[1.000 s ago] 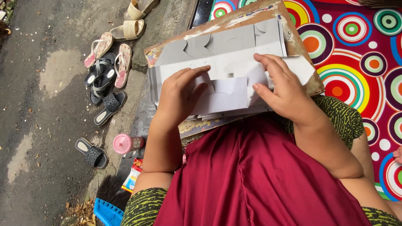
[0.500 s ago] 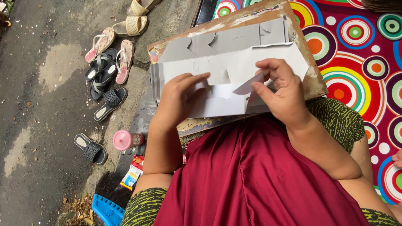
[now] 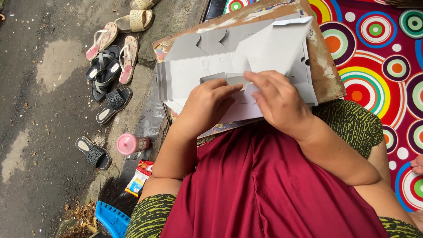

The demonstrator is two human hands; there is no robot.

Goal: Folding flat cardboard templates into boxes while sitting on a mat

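Head view: cardboard sheet (image 3: pixel 264 48) under right hand (image 3: pixel 277 99)

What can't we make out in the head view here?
- Fold under the fingers: left hand and right hand cover that part of the grey card.
- Board near edge: hidden by the hands and card.
- Blue tray: cut off by the bottom edge.
- Snack packet: too small to tell the contents.
- Bottle: only the pink cap shows clearly.

A home doorstep workplace at the edge of a paved lane is shown: sandals (image 3: pixel 110 66) are left on the wet asphalt (image 3: pixel 39 132), a circle-patterned mat (image 3: pixel 379 57) is spread, and a worn board (image 3: pixel 324 66) is rested across the lap.
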